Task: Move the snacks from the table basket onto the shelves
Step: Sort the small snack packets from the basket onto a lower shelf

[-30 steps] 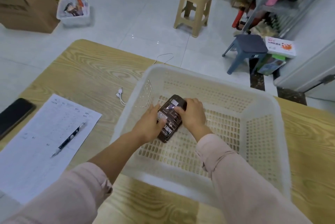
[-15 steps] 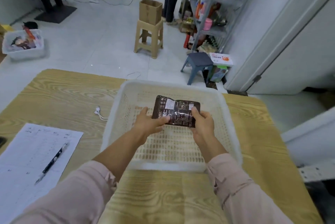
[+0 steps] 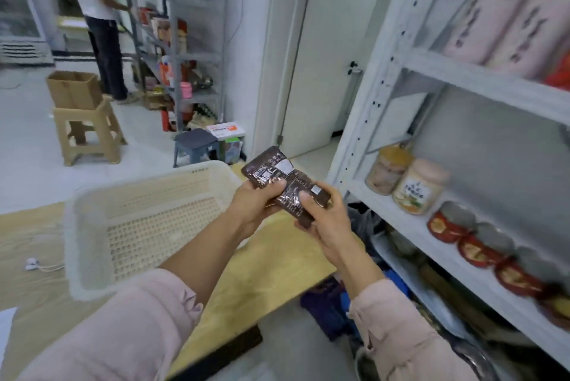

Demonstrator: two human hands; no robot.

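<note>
Both of my hands hold one dark brown snack packet (image 3: 285,183) in the air, past the right end of the white perforated basket (image 3: 138,220). My left hand (image 3: 254,205) grips its near left end with the thumb on top. My right hand (image 3: 324,214) pinches the right end, thumb pressed on the wrapper. The basket's inside shows no other snacks. The white metal shelves (image 3: 431,245) stand close on the right, and the packet hangs just left of their front post.
On the shelf sit two pale jars (image 3: 407,180) and a row of red-lidded tins (image 3: 481,245). Pink packs fill the shelf above. The wooden table (image 3: 271,269) ends below my hands. A blue stool (image 3: 196,146), a beige stool with a box (image 3: 84,121) and a person (image 3: 98,20) stand behind.
The packet went from the basket floor up into the air and to the right. My view swung right from the table toward the white shelves. Both hands kept their hold.
</note>
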